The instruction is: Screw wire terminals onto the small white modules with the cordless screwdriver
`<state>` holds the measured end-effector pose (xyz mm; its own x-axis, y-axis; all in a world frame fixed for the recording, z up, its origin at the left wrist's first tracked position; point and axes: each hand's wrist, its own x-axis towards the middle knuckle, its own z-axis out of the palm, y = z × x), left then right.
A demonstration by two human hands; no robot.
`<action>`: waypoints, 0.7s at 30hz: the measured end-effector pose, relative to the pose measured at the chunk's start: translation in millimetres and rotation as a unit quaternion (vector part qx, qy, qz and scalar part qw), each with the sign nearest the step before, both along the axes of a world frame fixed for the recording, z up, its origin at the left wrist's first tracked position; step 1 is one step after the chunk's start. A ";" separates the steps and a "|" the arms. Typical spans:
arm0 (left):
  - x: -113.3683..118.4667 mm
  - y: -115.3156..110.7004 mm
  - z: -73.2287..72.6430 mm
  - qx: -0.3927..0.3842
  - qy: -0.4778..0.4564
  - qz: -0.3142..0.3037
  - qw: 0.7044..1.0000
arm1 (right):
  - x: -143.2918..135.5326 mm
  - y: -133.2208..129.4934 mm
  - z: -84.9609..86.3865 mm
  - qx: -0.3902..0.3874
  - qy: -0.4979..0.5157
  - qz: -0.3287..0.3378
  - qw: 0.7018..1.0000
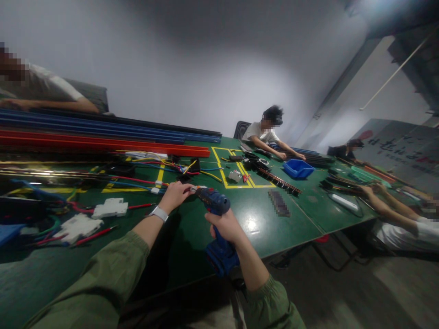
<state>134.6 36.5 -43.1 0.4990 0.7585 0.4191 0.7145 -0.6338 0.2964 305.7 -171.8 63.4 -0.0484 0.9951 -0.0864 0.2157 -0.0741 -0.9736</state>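
Note:
My right hand (224,225) is wrapped round the handle of a blue cordless drill (216,203), which points to the left above the green table (274,237). At the tip of the drill, my left hand (176,194) is closed, its fingers pinching at the chuck end; whatever lies between them is too small to name. Left of that hand, a red and a blue wire run to a small white connector (157,185). White breaker-like modules (110,208) with red wires lie on the table at the left.
Long blue rails (137,130) and red rails (103,142) lie along the far left side. A blue bin (298,169), a copper-coloured strip (279,180) and a dark flat object (279,203) are on the right. Several people sit around the table.

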 end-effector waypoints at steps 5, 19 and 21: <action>-0.4 -1.7 1.8 -0.001 0.001 -0.002 1.000 | -0.2 -1.1 2.2 -0.014 -0.002 -0.004 1.000; 0.5 -2.8 5.3 -0.026 0.000 0.009 1.000 | -2.5 -1.2 2.6 -0.020 -0.030 -0.014 0.999; 0.4 -3.7 6.1 -0.021 0.002 0.008 1.000 | -2.5 -1.1 2.9 -0.022 -0.024 -0.011 0.999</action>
<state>135.0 32.8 -37.0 0.4886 0.7829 0.3852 0.7252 -0.6099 0.3197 303.2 -173.0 66.3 -0.0207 0.9911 -0.1318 0.2594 -0.1219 -0.9581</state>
